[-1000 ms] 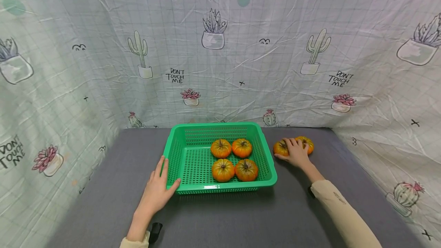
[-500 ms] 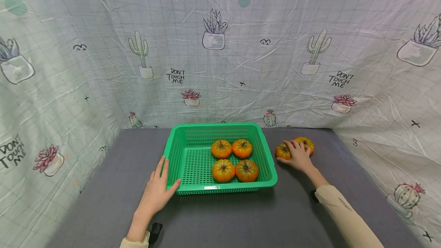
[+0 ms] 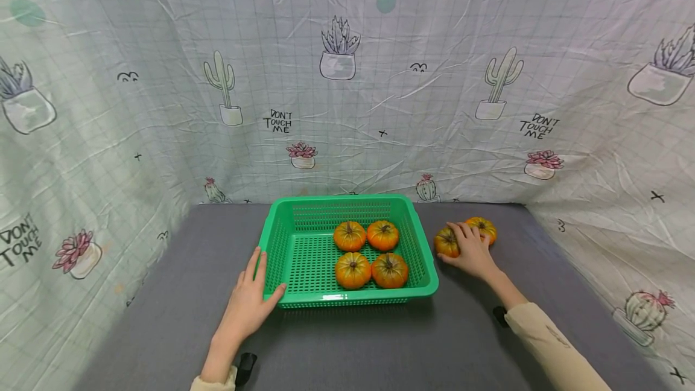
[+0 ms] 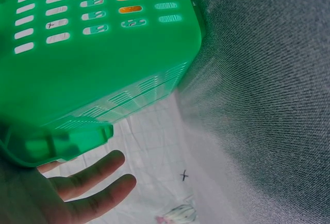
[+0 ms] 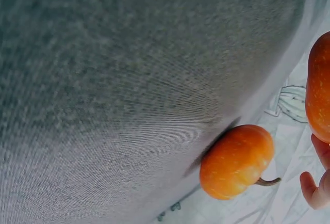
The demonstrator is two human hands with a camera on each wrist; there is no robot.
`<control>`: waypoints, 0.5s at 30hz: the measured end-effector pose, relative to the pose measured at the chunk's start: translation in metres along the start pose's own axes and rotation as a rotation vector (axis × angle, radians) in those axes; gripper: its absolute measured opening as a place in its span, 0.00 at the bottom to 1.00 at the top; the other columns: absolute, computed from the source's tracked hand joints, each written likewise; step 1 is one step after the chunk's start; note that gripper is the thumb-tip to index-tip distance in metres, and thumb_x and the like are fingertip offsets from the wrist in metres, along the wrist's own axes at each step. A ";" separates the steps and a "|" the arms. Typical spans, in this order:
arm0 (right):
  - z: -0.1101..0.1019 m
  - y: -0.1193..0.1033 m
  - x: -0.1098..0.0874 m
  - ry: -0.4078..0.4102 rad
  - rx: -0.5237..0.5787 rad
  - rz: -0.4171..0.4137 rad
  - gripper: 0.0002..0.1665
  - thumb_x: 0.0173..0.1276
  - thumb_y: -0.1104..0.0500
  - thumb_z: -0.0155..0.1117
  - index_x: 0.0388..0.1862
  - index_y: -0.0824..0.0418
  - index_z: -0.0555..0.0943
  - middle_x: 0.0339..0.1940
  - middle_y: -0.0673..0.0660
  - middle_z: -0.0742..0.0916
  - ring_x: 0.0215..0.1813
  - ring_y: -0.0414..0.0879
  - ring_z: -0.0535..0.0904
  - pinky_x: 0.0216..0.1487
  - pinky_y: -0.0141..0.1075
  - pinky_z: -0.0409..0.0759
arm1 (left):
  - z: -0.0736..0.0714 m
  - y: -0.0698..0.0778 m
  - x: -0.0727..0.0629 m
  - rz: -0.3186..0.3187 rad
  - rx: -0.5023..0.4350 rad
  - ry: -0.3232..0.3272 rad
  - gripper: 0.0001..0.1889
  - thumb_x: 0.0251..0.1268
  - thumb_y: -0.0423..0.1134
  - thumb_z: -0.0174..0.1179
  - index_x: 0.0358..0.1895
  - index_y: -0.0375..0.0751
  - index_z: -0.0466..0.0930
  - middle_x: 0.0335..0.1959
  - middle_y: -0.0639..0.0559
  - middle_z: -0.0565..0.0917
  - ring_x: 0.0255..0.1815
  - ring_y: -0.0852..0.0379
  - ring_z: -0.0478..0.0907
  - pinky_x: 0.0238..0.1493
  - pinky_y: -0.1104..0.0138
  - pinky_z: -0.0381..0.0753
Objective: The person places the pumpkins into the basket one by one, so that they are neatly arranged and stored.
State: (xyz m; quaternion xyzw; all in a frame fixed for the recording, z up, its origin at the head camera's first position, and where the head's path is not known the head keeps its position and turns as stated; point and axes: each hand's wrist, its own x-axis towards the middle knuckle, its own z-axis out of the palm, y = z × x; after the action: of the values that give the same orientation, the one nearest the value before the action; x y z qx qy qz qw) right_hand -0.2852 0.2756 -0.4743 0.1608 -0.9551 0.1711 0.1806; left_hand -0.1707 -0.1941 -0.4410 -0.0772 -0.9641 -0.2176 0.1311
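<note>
Pumpkin (image 3: 444, 242) points crown up, long axis nearly level, clamped in right fingers (image 3: 462, 233), left fingers (image 3: 252, 263) apart.

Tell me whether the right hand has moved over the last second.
Yes: the right hand has shifted slightly downward and rightward in the head view, judged against the green basket's front rim.

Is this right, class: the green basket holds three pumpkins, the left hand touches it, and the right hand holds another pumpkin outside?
The number is wrong: the head view shows four pumpkins in the green basket. The left hand touches it, and the right hand holds another pumpkin outside.
</note>
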 end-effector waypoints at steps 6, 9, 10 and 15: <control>-0.007 -0.009 -0.004 0.038 0.004 -0.055 0.44 0.43 0.47 0.72 0.59 0.60 0.67 0.53 0.63 0.72 0.51 0.61 0.63 0.42 0.54 0.54 | 0.001 0.000 0.000 -0.002 -0.009 -0.004 0.41 0.59 0.52 0.54 0.69 0.32 0.47 0.71 0.38 0.47 0.56 0.34 0.64 0.45 0.43 0.67; -0.011 -0.014 -0.007 0.061 -0.003 -0.088 0.44 0.42 0.48 0.73 0.58 0.61 0.68 0.53 0.63 0.72 0.49 0.59 0.64 0.41 0.54 0.54 | 0.001 0.000 -0.001 -0.001 -0.012 -0.003 0.41 0.59 0.52 0.54 0.69 0.31 0.47 0.71 0.38 0.46 0.56 0.35 0.64 0.46 0.43 0.66; -0.012 -0.016 -0.007 0.070 -0.005 -0.099 0.44 0.42 0.49 0.73 0.58 0.61 0.68 0.53 0.63 0.72 0.48 0.59 0.64 0.41 0.54 0.54 | 0.001 0.000 -0.001 0.001 -0.011 -0.002 0.41 0.59 0.52 0.54 0.68 0.31 0.47 0.71 0.38 0.46 0.56 0.35 0.64 0.45 0.43 0.66; -0.019 -0.022 -0.009 0.122 -0.008 -0.139 0.43 0.39 0.51 0.74 0.56 0.61 0.69 0.52 0.63 0.73 0.47 0.59 0.64 0.43 0.55 0.55 | 0.000 -0.001 0.000 0.010 -0.007 0.002 0.42 0.59 0.54 0.53 0.68 0.31 0.48 0.70 0.38 0.47 0.55 0.35 0.64 0.44 0.44 0.67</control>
State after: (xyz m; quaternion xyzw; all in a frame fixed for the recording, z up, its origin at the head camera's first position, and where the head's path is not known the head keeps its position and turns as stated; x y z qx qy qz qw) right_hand -0.2635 0.2659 -0.4557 0.2151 -0.9297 0.1637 0.2503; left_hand -0.1709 -0.1948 -0.4413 -0.0821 -0.9629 -0.2203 0.1327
